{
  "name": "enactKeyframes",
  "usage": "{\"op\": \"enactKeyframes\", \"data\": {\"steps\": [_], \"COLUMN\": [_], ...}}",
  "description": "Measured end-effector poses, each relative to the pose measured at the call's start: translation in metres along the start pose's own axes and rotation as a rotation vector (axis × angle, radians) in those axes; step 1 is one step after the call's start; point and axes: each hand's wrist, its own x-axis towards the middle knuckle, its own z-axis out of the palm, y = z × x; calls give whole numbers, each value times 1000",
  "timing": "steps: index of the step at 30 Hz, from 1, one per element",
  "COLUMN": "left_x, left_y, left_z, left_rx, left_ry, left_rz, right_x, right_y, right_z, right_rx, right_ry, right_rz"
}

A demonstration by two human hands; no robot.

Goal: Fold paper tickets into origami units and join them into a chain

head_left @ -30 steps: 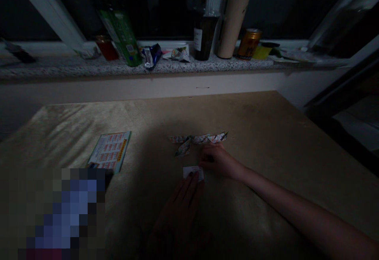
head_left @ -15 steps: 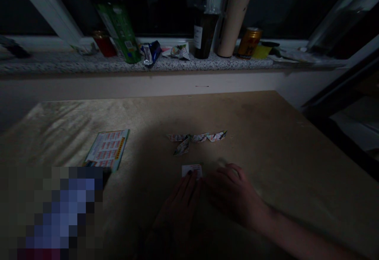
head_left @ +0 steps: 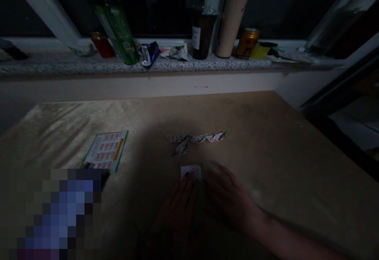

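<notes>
My left hand [head_left: 179, 202] lies flat, fingers stretched out, on a small white paper rectangle [head_left: 187, 169] with red print. The fingertips cover the paper's lower part. Just right of the paper, my right hand [head_left: 229, 195] is low over the table with loosely bent, slightly apart fingers, blurred at the tips. I see nothing held in it. Beyond the hands, several narrow folded printed paper pieces [head_left: 197, 138] lie in a row, with another slanted folded piece [head_left: 181, 147] touching the row from below.
A printed calendar-like sheet [head_left: 105, 149] lies left on the brown table [head_left: 260, 133]. Along the granite windowsill [head_left: 166, 65] stand a green bottle [head_left: 122, 34], dark cup [head_left: 204, 34], cardboard tube [head_left: 233, 19], orange can [head_left: 248, 43] and crumpled wrappers [head_left: 149, 53]. A pixelated patch hides the lower left.
My right hand has shifted slightly, its fingers less curled than before. My left hand stays pressed on the small paper. The whole view has moved a little.
</notes>
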Motion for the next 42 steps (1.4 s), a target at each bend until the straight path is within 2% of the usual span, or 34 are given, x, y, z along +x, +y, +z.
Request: {"op": "enactKeyframes", "data": {"steps": [4, 9, 15, 21, 26, 30, 34, 37, 39, 42], "left_x": [-4, -6, -12, -14, -14, -17, -18, -16, -14, -11], "left_y": [0, -3, -5, -6, -5, -8, -14, -17, -17, -16], "left_z": [4, 6, 8, 10, 10, 20, 29, 24, 19, 16], "left_rx": [39, 49, 75, 50, 24, 41, 84, 70, 24, -50], "left_ry": [49, 49, -14, 15, 2, 25, 69, 57, -1, 66], "left_rz": [-15, 6, -10, -17, -36, -25, 16, 28, -26, -162], "right_x": [-1, -3, -1, 4, 7, 9, 10, 10, 9, 9], "right_y": [-1, -2, 1, 1, -6, -11, -8, -4, -1, 2], "right_z": [7, 9, 4, 3, 5, 4, 3, 4, 5, 4], "right_rx": [-7, 38, 94, 120, 62, 46, 101, 160, 201, 249], "right_ry": [11, 67, 9, 6, 52, 66, 87, 86, 93, 92], "right_rz": [-7, 19, 46, 62, 12, -13, 51, 77, 76, 70]}}
